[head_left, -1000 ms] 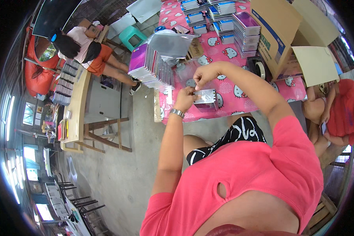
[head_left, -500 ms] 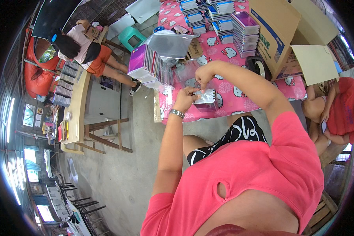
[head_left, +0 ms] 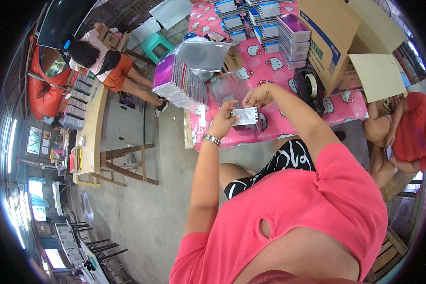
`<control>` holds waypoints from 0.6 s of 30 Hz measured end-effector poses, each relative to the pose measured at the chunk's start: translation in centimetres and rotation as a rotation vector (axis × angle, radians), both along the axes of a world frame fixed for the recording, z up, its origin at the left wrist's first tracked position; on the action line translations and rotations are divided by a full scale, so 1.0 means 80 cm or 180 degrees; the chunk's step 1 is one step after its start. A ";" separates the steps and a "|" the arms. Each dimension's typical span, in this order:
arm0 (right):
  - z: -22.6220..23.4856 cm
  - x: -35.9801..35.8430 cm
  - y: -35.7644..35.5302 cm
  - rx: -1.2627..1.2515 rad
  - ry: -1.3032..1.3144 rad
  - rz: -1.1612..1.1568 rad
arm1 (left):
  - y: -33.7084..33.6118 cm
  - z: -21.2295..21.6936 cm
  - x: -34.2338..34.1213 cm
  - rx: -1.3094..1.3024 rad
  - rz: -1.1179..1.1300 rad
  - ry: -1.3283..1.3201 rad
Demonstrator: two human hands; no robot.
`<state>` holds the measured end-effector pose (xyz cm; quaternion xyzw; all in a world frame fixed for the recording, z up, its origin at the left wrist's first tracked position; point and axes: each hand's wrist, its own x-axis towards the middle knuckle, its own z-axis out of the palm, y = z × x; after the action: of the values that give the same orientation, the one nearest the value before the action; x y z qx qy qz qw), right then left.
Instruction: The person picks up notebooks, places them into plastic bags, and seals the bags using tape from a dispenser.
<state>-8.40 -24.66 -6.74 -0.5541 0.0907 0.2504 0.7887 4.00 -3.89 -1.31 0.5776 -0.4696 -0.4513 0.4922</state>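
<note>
A small white-faced spiral notebook with dark binding along its right end is over the near edge of the pink table. My left hand, a metal watch on its wrist, grips its left end between thumb and fingers. Just above the notebook's far edge, my right hand has its fingers pinched together; what they hold is too small to make out. Below the notebook lies a clear, purplish packet. Beyond my hands is a clear plastic sheet.
A tall stack of purple notebooks stands left, plastic sleeves behind it. More stacked notebooks, a black tape dispenser and an open cardboard box are right. One person stands far left; another sits right.
My right hand has moved right, away from the notebook's face, and its elbow has come lower. My left hand keeps its grip, and the notebook's face is tilted a little differently.
</note>
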 end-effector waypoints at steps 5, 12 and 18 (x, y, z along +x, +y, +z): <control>-0.011 -0.003 0.014 0.0011 -0.0042 -0.0148 | 0.001 -0.027 0.012 -0.0209 -0.0129 -0.0242; -0.028 -0.039 0.042 -0.0211 0.0361 -0.1057 | 0.004 -0.018 0.003 -0.0340 0.0218 -0.1677; -0.055 -0.089 0.098 -0.0757 -0.1173 -0.3042 | 0.074 -0.107 -0.033 -0.0791 0.1588 -0.0727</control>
<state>-15.56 -16.82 -11.12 -0.5715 0.2209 -0.2509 0.7494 1.39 2.03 -9.90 0.6575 -0.4171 -0.1877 0.5988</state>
